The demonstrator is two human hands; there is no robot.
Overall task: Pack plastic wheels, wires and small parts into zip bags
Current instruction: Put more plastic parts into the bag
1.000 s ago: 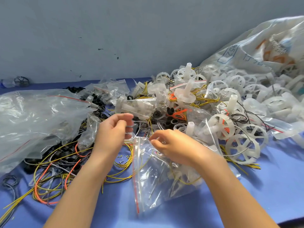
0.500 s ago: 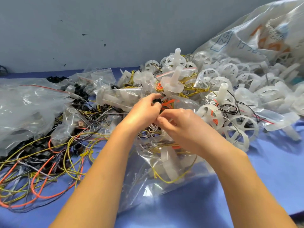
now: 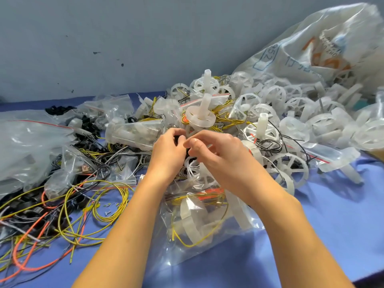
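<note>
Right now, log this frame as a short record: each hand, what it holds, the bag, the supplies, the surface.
left hand: fingers curled round a small dark part
right hand: thumb and forefinger meet the left fingertips; what they pinch is hidden
zip bag: lies under both wrists, holds a white wheel and a yellow wire
wheel pile: right of the hands, in front of a large sack
loose wires: yellow, orange and black, left of the arms
table: blue surface
</note>
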